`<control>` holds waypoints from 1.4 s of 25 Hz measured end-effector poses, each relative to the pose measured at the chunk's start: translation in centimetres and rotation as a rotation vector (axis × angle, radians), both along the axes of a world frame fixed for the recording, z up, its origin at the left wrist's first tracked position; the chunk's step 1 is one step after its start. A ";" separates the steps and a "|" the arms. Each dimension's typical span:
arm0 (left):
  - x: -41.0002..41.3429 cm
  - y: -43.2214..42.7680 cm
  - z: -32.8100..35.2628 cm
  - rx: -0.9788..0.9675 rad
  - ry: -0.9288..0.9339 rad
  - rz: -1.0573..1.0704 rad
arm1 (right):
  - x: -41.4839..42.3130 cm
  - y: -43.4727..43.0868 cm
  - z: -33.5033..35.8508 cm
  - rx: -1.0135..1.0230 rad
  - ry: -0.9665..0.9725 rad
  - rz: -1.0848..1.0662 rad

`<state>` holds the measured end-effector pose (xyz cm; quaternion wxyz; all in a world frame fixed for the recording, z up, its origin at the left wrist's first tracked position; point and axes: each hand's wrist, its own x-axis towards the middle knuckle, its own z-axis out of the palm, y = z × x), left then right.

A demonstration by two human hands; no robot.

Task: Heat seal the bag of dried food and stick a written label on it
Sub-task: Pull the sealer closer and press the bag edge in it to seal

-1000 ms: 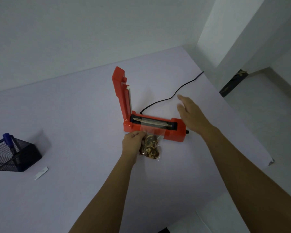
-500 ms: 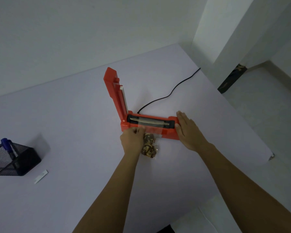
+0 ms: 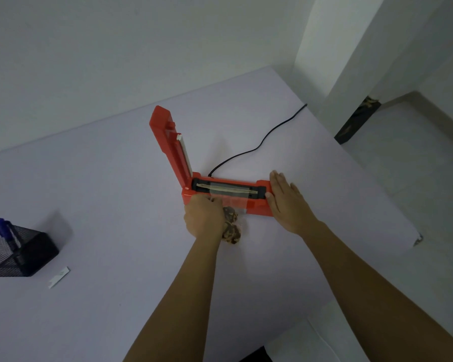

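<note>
A red heat sealer (image 3: 256,205) lies on the pale table (image 3: 110,194) with its lid (image 3: 171,146) raised upright at the left end. A clear bag of brown dried food (image 3: 232,226) lies in front of it, its open top laid across the sealing strip (image 3: 228,190). My left hand (image 3: 203,218) grips the bag's left side at the sealer's front edge. My right hand (image 3: 285,199) rests flat, fingers together and straight, on the sealer's right end. A small white label (image 3: 59,276) lies at the left of the table.
A black mesh pen holder (image 3: 19,252) with a blue marker (image 3: 4,229) stands at the far left. The sealer's black cord (image 3: 259,145) runs back right to the wall. The table's right edge and corner (image 3: 417,239) lie close to my right arm.
My right hand came down from the air behind the sealer and now lies flat on its right end. My left hand has kept hold of the bag, its top now across the strip.
</note>
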<state>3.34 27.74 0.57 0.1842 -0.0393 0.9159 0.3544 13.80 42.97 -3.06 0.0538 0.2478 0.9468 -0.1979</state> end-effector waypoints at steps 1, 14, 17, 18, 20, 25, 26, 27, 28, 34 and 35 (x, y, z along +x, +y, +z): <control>0.2 0.1 0.3 -0.023 0.043 -0.022 | 0.0 0.0 0.0 0.002 0.002 -0.001; 2.0 -0.4 1.1 0.046 0.411 -0.233 | -0.1 -0.2 -0.4 0.012 0.017 -0.024; 2.5 -0.7 0.9 0.117 0.497 -0.230 | -0.1 -0.2 -0.5 0.002 0.022 -0.029; 2.7 -0.8 0.8 0.141 0.517 -0.219 | -0.1 -0.2 -0.6 0.001 0.018 -0.028; 2.9 -1.1 0.7 0.185 0.520 -0.181 | -0.1 -0.1 -0.6 0.008 0.013 -0.031; 2.7 -1.8 0.8 0.351 0.238 0.001 | -0.1 0.1 -0.8 -0.020 0.013 -0.021; 2.5 -2.1 0.6 0.410 0.128 0.051 | -0.1 0.1 -0.8 -0.058 0.047 -0.035; 2.3 -2.5 0.4 0.486 0.009 0.095 | 0.0 0.1 -0.7 -0.103 0.108 -0.070; 2.3 -3.0 0.3 0.567 -0.093 0.129 | 0.2 -0.1 -0.6 -0.147 0.196 -0.125; 2.3 -8.0 0.7 0.706 -0.094 0.088 | 1.2 -8.2 2.7 -0.427 0.634 -0.353; 2.3 -9.1 0.7 0.699 -0.074 0.091 | 1.1 -10.1 2.9 -0.566 0.599 -0.352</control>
